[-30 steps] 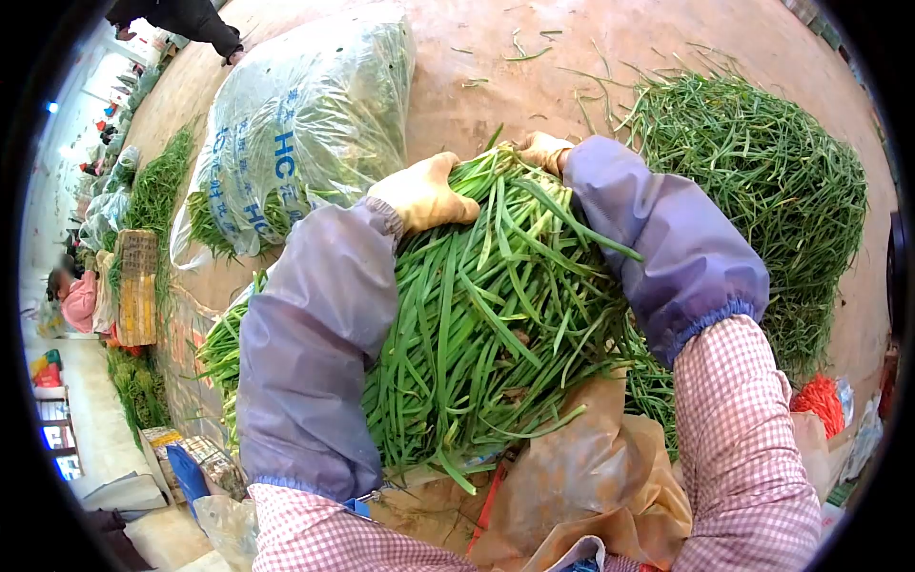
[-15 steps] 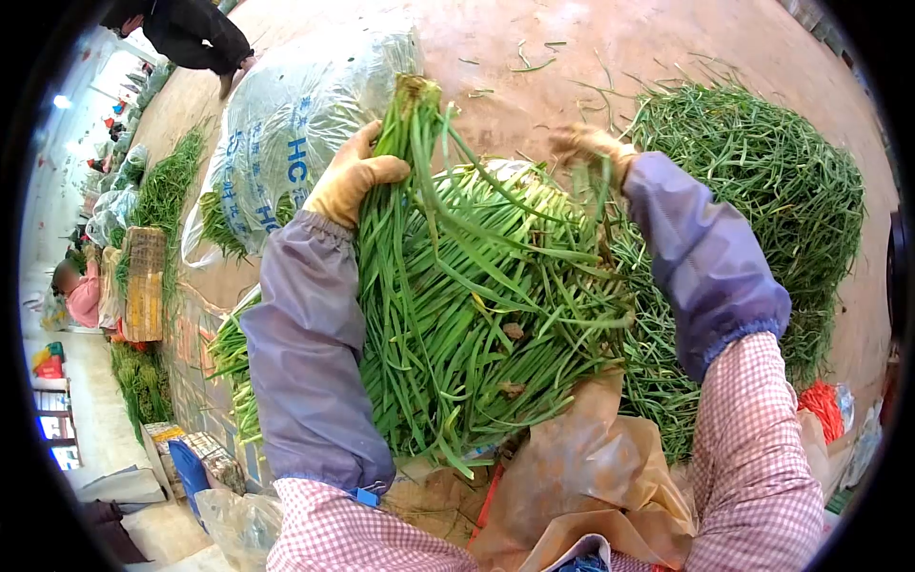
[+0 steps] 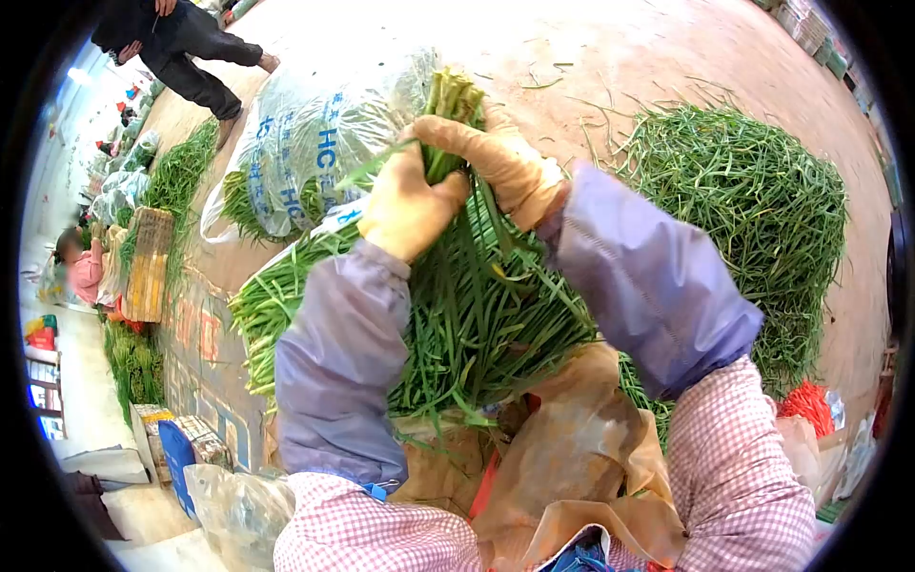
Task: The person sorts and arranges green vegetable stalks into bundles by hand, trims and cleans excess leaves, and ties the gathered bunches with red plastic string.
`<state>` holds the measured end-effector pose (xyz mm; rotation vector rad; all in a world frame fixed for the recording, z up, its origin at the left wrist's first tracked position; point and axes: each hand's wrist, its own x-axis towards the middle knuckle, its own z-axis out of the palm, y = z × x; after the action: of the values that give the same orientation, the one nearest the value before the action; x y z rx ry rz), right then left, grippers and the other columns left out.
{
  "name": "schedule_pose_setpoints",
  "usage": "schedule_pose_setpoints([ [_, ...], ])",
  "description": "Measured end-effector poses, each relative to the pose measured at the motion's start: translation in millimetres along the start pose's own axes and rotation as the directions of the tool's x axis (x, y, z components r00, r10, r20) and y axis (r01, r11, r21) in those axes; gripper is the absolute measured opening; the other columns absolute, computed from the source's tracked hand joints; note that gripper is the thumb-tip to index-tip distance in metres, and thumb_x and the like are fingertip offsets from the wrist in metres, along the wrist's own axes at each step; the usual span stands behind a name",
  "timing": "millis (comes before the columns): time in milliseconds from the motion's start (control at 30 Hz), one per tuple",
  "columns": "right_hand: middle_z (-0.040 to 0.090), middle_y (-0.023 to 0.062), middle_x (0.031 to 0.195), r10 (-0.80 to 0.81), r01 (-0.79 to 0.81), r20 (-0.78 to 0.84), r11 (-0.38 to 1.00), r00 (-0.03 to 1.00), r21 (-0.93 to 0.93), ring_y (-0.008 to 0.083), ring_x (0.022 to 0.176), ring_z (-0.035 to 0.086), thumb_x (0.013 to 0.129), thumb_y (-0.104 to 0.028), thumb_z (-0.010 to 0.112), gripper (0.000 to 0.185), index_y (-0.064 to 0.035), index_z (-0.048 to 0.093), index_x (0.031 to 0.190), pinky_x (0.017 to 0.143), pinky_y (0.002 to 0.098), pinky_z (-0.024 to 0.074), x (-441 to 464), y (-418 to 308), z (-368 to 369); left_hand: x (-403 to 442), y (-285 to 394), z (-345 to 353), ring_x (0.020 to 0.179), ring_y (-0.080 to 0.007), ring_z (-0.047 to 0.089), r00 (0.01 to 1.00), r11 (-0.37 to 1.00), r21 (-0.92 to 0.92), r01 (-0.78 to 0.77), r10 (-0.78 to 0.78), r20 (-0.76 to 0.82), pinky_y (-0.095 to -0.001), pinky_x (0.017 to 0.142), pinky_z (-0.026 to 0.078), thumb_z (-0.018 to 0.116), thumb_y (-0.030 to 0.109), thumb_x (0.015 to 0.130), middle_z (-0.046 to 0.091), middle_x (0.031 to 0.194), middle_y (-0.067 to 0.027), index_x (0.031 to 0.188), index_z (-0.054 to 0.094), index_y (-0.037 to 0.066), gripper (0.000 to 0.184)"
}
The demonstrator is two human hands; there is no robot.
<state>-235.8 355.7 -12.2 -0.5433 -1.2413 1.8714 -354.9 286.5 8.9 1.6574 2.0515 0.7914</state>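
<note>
Left hand (image 3: 408, 205), gloved, is closed round a bunch of green stalks (image 3: 455, 98), thumb across the near side. Right hand (image 3: 510, 170), also gloved, comes in from the right, fingers bent over the same bunch just above the left thumb; both grips touch it, hands overlapping in view. Fingers of both hands curled, not spread; how tight, cannot tell. Bunch stands roughly upright, cut ends up, leaves hanging down over a pile of greens (image 3: 486, 319) directly in front of the person. More pale stalk ends (image 3: 255, 315) of the pile stick out left of the left forearm.

Purple sleeve covers (image 3: 341, 357) on both forearms, pink checked shirt (image 3: 734, 458) above them. Brown plastic sheet (image 3: 572, 443) at the near edge of the pile, by the lap.

Clear bag with blue print (image 3: 319, 133), greens inside, lies beyond the left hand. Large loose heap of greens (image 3: 743, 210) sits on the floor (image 3: 591, 76), right of the right arm. Red strings (image 3: 808, 408) below that heap. Far left: yellow crate (image 3: 148, 272), seated person in pink (image 3: 84, 274). Standing person in dark clothes (image 3: 191, 62) top left, just past the bag.
</note>
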Motion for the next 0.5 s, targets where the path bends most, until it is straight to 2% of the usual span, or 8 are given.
schedule_pose_setpoints([
  [67, 0.066, 0.0029, 0.095, -0.104, 0.131, -0.143, 0.972, 0.984, 0.193, 0.0153, 0.087, 0.062, 0.071, -0.010, 0.084, 0.046, -0.0065, 0.062, 0.110, 0.078, 0.0304, 0.0524, -10, 10, 24, -22, -11, 13, 0.114, -0.0422, 0.052, 0.978, 0.989, 0.052, -0.141, 0.147, -0.146, -0.0467, 0.098, 0.039, 0.068, 0.024, 0.075, 0.057, 0.111, -0.0320, 0.118, 0.048, -0.007, 0.058],
  [100, 0.066, 0.0029, 0.094, -0.112, 0.139, -0.136, 0.970, 0.984, 0.202, 0.0151, 0.086, 0.063, 0.071, -0.009, 0.084, 0.043, -0.0066, 0.062, 0.109, 0.077, 0.0301, 0.0528, -15, 10, 28, -34, -8, 10, 0.117, -0.0413, 0.049, 0.969, 0.980, 0.089, -0.177, 0.189, -0.159, -0.0472, 0.099, 0.039, 0.069, 0.024, 0.074, 0.058, 0.111, -0.0311, 0.124, 0.047, -0.007, 0.063],
  [167, 0.067, 0.0027, 0.092, -0.128, 0.151, -0.119, 0.966, 0.985, 0.210, 0.0146, 0.085, 0.063, 0.073, -0.007, 0.082, 0.038, -0.0068, 0.064, 0.106, 0.075, 0.0295, 0.0534, -26, 7, 30, -57, -2, -19, 0.116, -0.0383, 0.053, 0.990, 0.985, 0.098, -0.142, 0.143, -0.006, -0.0458, 0.103, 0.038, 0.069, 0.024, 0.075, 0.060, 0.114, -0.0272, 0.133, 0.043, -0.006, 0.070],
  [200, 0.067, 0.0030, 0.092, -0.213, 0.244, -0.153, 0.943, 0.965, 0.225, 0.0143, 0.084, 0.063, 0.074, -0.004, 0.080, 0.037, -0.0060, 0.064, 0.108, 0.072, 0.0292, 0.0550, -31, 6, 32, -51, -23, -37, 0.117, -0.0324, 0.054, 0.983, 0.986, -0.024, -0.163, 0.165, 0.085, -0.0433, 0.106, 0.036, 0.067, 0.025, 0.077, 0.061, 0.120, -0.0222, 0.141, 0.037, -0.004, 0.076],
  [233, 0.067, 0.0033, 0.092, -0.184, 0.222, -0.176, 0.948, 0.967, 0.228, 0.0146, 0.084, 0.064, 0.074, -0.004, 0.080, 0.038, -0.0059, 0.064, 0.108, 0.072, 0.0292, 0.0552, -38, 2, 34, -47, -25, -57, 0.118, -0.0297, 0.054, 0.990, 0.926, -0.366, -0.096, 0.125, 0.057, -0.0412, 0.107, 0.036, 0.063, 0.028, 0.083, 0.060, 0.125, -0.0181, 0.138, 0.043, 0.001, 0.065],
  [300, 0.068, 0.0039, 0.093, -0.125, 0.177, -0.213, 0.954, 0.969, 0.243, 0.0151, 0.085, 0.064, 0.074, -0.004, 0.080, 0.038, -0.0057, 0.065, 0.109, 0.074, 0.0292, 0.0557, -56, -12, 42, -42, -30, -79, 0.115, -0.0278, 0.055, 0.959, 0.759, -0.625, -0.184, -0.001, -0.284, -0.0372, 0.102, 0.041, 0.061, 0.037, 0.088, 0.060, 0.124, -0.0163, 0.132, 0.051, 0.005, 0.056],
  [400, 0.067, 0.0044, 0.096, -0.202, 0.244, -0.195, 0.943, 0.960, 0.227, 0.0171, 0.088, 0.064, 0.070, -0.011, 0.084, 0.046, -0.0074, 0.063, 0.111, 0.078, 0.0309, 0.0546, -89, -25, 64, -45, 35, -70, 0.110, -0.0249, 0.058, 0.949, 0.839, -0.537, -0.093, 0.238, 0.207, -0.0345, 0.095, 0.045, 0.057, 0.051, 0.090, 0.062, 0.121, -0.0133, 0.125, 0.056, 0.008, 0.056],
  [500, 0.067, 0.0074, 0.093, -0.176, 0.226, -0.172, 0.914, 0.969, 0.337, 0.0227, 0.081, 0.065, 0.080, -0.015, 0.073, 0.040, -0.0081, 0.054, 0.114, 0.075, 0.0375, 0.0546, -120, -66, 46, -51, -14, -42, 0.109, -0.0184, 0.058, 0.662, 0.633, -0.690, 0.352, 0.353, 0.661, -0.0321, 0.093, 0.046, 0.049, 0.060, 0.092, 0.060, 0.124, -0.0102, 0.128, 0.057, 0.007, 0.065],
])
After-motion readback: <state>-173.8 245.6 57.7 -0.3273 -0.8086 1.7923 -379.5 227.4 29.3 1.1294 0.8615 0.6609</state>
